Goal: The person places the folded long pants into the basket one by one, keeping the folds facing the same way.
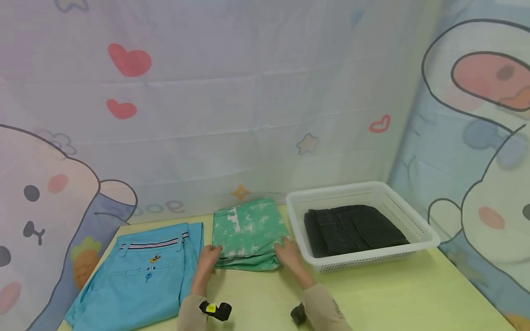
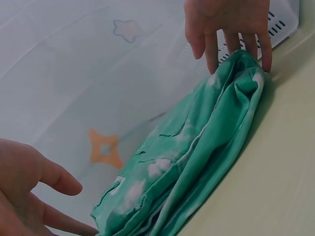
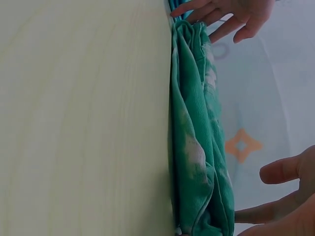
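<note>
A folded green garment [image 1: 250,230] with white blotches, a pocket and seams lies near the back of the table. Its folded layers bulge along the front edge in both wrist views. My left hand [image 1: 209,259] is at its left front corner, fingers extended and thumb apart in the left wrist view. On the opposite side, my right hand [image 1: 289,255] has its fingers at the right edge, straight and spread in the left wrist view. Neither hand curls round the cloth. Folded blue trousers [image 1: 145,271] with belt loops and a buttoned pocket lie just left of my left hand.
To the right stands a white perforated plastic basket [image 1: 372,188], close beside my right hand, with folded black clothing [image 1: 356,230] in it. A printed curtain [image 1: 232,115] hangs behind the pale yellow table [image 1: 385,294].
</note>
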### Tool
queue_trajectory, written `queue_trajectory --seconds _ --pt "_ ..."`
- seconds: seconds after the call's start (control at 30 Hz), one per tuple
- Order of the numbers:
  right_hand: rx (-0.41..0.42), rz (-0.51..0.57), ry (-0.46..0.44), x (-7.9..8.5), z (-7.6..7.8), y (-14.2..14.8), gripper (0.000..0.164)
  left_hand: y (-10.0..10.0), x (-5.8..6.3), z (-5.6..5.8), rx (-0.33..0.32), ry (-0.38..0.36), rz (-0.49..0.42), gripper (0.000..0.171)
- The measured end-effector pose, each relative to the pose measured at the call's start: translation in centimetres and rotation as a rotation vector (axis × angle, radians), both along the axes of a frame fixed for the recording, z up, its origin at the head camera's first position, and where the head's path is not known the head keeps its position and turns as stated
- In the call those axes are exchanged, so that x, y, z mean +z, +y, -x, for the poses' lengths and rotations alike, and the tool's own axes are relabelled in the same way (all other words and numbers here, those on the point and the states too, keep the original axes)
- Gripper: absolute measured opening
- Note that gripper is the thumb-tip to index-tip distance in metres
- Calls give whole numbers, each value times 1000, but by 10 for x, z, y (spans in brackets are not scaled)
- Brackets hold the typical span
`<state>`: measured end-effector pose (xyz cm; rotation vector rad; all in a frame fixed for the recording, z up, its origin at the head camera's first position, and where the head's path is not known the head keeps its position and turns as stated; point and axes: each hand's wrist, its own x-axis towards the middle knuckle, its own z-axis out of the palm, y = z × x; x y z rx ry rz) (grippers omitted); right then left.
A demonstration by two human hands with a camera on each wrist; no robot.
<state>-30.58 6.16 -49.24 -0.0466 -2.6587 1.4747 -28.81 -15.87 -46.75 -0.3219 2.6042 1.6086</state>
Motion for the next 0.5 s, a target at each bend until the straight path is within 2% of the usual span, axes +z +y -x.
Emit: queue_trajectory --seconds 0.07,0.2,0.23,0.3,0.33,0.4,0.5 --pt "8 12 -2 -9 6 1 56 -3 0 0 -10 -20 -20 51" --pt "6 -51 49 -63 39 5 63 -6 2 -3 -37 -36 -32 53" --pt "1 -68 74 -81 48 5 65 -7 1 -4 -43 -37 -33 53" --pt "1 -104 93 -102 59 6 68 -9 2 -6 -61 -43 -45 53" --pt "6 -103 96 -108 62 6 69 -10 1 -7 -71 -46 -51 53" --pt "18 -97 103 -109 58 6 70 -12 1 -10 -85 -57 -62 54" --pt "48 -87 73 -95 42 7 71 -17 1 -14 -106 -64 -66 53"
